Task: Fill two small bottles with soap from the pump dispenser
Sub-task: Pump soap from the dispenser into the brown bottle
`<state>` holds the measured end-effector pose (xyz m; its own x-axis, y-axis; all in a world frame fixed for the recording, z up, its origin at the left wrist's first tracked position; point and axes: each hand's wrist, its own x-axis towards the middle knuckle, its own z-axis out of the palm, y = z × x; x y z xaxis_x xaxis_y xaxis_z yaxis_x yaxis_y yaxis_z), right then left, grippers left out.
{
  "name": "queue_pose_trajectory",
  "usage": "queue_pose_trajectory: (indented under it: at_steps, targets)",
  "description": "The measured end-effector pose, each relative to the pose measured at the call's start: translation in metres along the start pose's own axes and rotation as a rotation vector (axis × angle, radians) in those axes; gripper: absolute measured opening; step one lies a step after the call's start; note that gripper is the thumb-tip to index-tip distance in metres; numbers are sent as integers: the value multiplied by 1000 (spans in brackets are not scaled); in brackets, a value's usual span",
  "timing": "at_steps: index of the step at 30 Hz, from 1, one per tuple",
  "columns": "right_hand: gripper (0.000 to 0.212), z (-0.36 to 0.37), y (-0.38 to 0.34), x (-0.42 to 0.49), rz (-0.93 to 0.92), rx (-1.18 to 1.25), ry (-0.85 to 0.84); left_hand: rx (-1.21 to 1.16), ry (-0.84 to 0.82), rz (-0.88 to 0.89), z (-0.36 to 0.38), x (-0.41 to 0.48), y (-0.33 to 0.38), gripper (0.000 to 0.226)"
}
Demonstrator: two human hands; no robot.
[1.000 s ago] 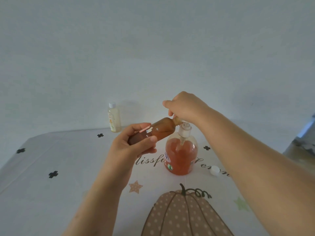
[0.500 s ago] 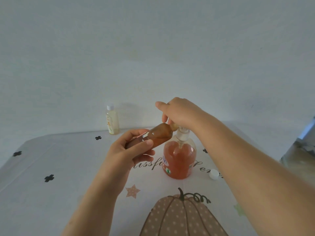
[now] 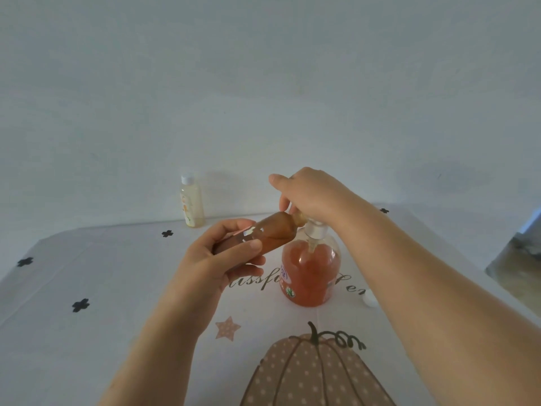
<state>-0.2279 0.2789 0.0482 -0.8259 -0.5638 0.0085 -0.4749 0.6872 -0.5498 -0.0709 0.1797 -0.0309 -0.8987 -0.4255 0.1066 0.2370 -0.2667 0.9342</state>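
- Clasps the small brown bottle in the left grip, thumb on top and fingers curled beneath, clear of the desk.
- Sets the bottle's long axis on a slant: base low to the left inside the grip, mouth high to the right, just under the right grip.
- Curls the right grip down over the head of the pump dispenser, index finger lifted.
- Hides spout and bottle mouth beneath those fingers; cannot tell whether the two touch.
- Shows the dispenser upright on the desk, below and right of the bottle, orange soap up to its shoulder.
- Points, by judgement, to pumping into the first bottle, which looks dark along most of its length.
- Requires, for the next stroke, the mouth in line with the spout: a downward press from the right grip, a steady slant from the left.
- Places the second small bottle, capped and pale yellow, upright at the far desk edge, well apart.
- Places a loose white cap right of the dispenser.
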Motion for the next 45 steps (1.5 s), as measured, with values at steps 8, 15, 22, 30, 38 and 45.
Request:
queue_pose_trajectory:
  at_steps: [8,15,22,30,38,45]
  targets:
    - [51,-7,-7,-5,-15,-43,94,-21,17,25,5,-3,4,39]
    - [48,-15,-10,-12,-54,-74,174,28,45,59,9,-7,9,42]
    - [52,-12,-13,-11,-58,-108,79,-4,30,28,7,-6,7,43]
    - [53,-8,-9,-4,-39,-109,64,-7,-8,18,3,-2,4,42]
    - [53,0,-1,-2,-12,-74,12,-8,-14,1,-2,2,-1,41]
    - [52,-1,0,-4,-14,-41,15,-6,-14,2,-1,0,0,41]
